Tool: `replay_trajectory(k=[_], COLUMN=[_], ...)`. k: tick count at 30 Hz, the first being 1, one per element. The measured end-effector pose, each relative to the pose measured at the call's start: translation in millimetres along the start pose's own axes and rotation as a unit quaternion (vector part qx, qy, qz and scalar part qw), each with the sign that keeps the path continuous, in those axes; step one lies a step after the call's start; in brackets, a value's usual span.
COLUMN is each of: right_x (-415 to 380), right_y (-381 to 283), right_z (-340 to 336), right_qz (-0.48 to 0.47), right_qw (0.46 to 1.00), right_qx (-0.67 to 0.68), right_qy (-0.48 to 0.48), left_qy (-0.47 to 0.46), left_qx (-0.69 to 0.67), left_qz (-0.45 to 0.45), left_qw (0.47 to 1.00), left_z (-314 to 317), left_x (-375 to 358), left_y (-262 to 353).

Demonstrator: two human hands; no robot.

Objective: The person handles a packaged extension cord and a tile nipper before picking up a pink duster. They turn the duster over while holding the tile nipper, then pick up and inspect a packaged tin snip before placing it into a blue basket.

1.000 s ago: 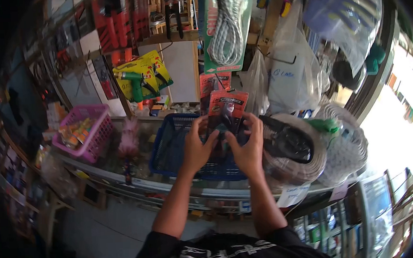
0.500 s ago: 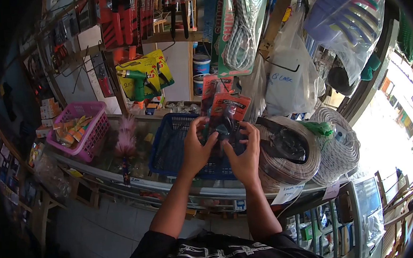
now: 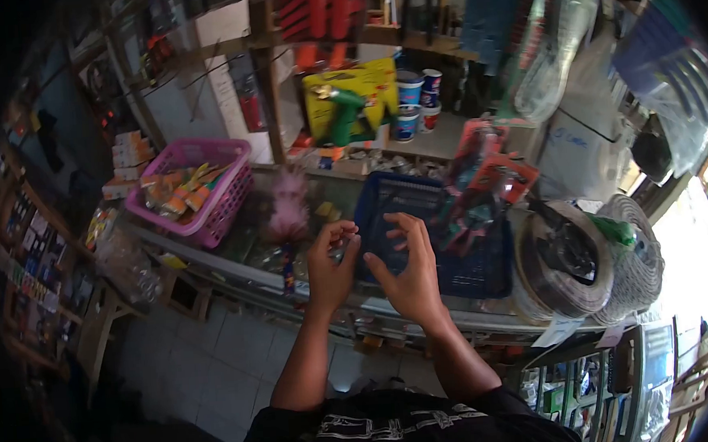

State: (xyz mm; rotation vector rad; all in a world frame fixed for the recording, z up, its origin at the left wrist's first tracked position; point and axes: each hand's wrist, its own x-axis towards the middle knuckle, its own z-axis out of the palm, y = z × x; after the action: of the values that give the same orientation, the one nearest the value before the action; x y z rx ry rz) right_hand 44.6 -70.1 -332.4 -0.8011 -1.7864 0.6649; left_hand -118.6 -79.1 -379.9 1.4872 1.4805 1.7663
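Note:
My left hand (image 3: 331, 275) is raised over the front edge of the glass counter (image 3: 250, 252), its fingers bent and thumb apart, with nothing visible in it. Close beside it, my right hand (image 3: 410, 270) is also empty, fingers spread and curved, in front of the dark blue plastic basket (image 3: 479, 282). A pink feathery duster (image 3: 288, 209) stands left of my left hand. To the right of my right hand, red-and-black carded packages (image 3: 498, 184) hang over the blue basket, blurred; their contents I cannot make out.
A pink basket (image 3: 243, 191) of small packets sits on the counter at left. Behind hangs a green spray nozzle (image 3: 346, 116) on a yellow card. Coiled cable (image 3: 527, 267) and a rope roll (image 3: 644, 264) are at right. Paint cans (image 3: 407, 123) stand on a back shelf.
My hands have come away from the hanging red-and-black packages, which they were around before. The view has turned left, so the counter goods appear further right.

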Motion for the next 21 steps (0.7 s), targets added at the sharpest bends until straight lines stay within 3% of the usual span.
replay_trajectory(k=[6, 11, 18, 21], right_x=[5.4, -6.8, 8.6, 15.3], right_y=[-17.9, 15.5, -28.3, -33.7], right_z=[97.0, 195.6, 273.7, 300.5], right_qz=[-0.025, -0.033, -0.001, -0.037], right_qw=[0.991, 0.990, 0.979, 0.983], right_qx=[0.035, 0.021, 0.074, 0.058], right_qy=[-0.125, -0.139, -0.189, -0.171], left_qy=[0.031, 0.016, 0.042, 0.033], left_qx=[0.054, 0.074, 0.075, 0.098], left_qz=[-0.050, -0.089, -0.062, -0.062], left_qw=[0.997, 0.993, 0.994, 0.993], left_z=[-98.4, -163.9, -248.5, -289.7], left_x=[-11.0, -26.2, -21.5, -13.0], left_y=[-36.4, -81.0, -78.6, -67.8])
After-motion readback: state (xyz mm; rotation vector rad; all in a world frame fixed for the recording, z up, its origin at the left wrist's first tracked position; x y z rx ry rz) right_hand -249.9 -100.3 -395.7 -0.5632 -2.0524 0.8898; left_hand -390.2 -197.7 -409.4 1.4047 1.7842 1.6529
